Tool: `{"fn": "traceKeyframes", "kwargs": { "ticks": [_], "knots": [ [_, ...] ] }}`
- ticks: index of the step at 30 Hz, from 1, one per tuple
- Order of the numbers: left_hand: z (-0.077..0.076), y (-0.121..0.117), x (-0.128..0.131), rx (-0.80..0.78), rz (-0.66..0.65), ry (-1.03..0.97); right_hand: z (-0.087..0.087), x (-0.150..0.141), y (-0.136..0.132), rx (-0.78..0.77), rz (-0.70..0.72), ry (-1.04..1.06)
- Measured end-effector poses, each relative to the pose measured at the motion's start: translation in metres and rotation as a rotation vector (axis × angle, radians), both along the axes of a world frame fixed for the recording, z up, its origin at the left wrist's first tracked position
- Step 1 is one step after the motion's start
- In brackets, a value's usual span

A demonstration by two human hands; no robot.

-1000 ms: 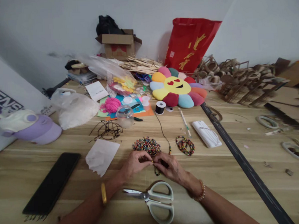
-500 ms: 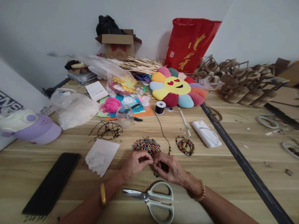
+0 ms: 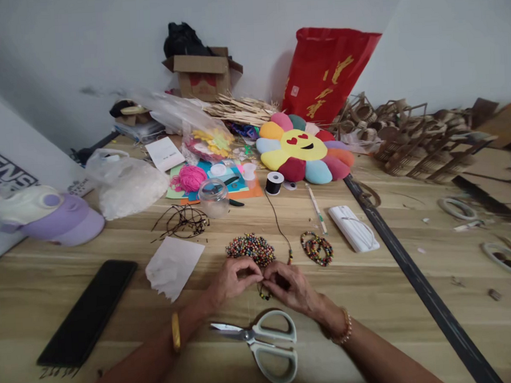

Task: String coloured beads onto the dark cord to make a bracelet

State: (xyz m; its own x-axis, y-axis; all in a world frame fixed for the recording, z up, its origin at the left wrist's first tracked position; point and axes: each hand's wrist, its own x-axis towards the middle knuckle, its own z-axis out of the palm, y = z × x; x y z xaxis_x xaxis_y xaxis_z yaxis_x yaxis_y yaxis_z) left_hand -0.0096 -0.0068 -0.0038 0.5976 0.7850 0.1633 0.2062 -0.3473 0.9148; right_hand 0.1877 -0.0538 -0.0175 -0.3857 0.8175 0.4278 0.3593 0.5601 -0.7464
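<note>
My left hand and my right hand meet fingertip to fingertip over the table, both in a pinch. Between them is a beaded cord, its short end with small dark and yellow-green beads hanging under my right fingers. The exact spot where the fingertips touch is too small to make out. Just behind the hands lies a heap of multicoloured beads. Black cord runs from a spool towards my right hand, with a few beads on it. Scissors with pale handles lie in front of me.
Right of the bead heap lie a coiled bead strand and a white power bank. On the left are a torn paper, black cord pieces and a dark phone. A glass jar and flower cushion stand behind.
My fingertips shift slightly around the cord. A small yellow bead showing between them earlier is now hidden, and the hanging beaded end has swung a little left. The view tilts slightly.
</note>
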Motion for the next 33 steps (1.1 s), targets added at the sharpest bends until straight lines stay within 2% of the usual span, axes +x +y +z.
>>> {"fn": "traceKeyframes", "kwargs": {
  "ticks": [10, 18, 24, 28, 33],
  "knots": [
    [0.000, 0.001, -0.001, 0.063, 0.017, 0.049, 0.007, -0.001, 0.002, 0.009, -0.003, 0.005],
    [0.002, -0.001, 0.001, 0.082, 0.048, 0.073, 0.008, 0.001, 0.004, -0.047, 0.014, 0.035],
    [0.007, 0.001, -0.002, 0.124, 0.180, 0.067, 0.010, 0.001, 0.005, -0.075, -0.036, 0.091],
    [0.004, 0.005, -0.005, 0.236, 0.197, 0.054, 0.010, 0.000, 0.006, -0.072, -0.051, 0.132],
    [-0.003, 0.006, -0.006, 0.412, 0.104, 0.147, 0.005, -0.001, 0.006, -0.169, -0.133, 0.194]
  ]
}}
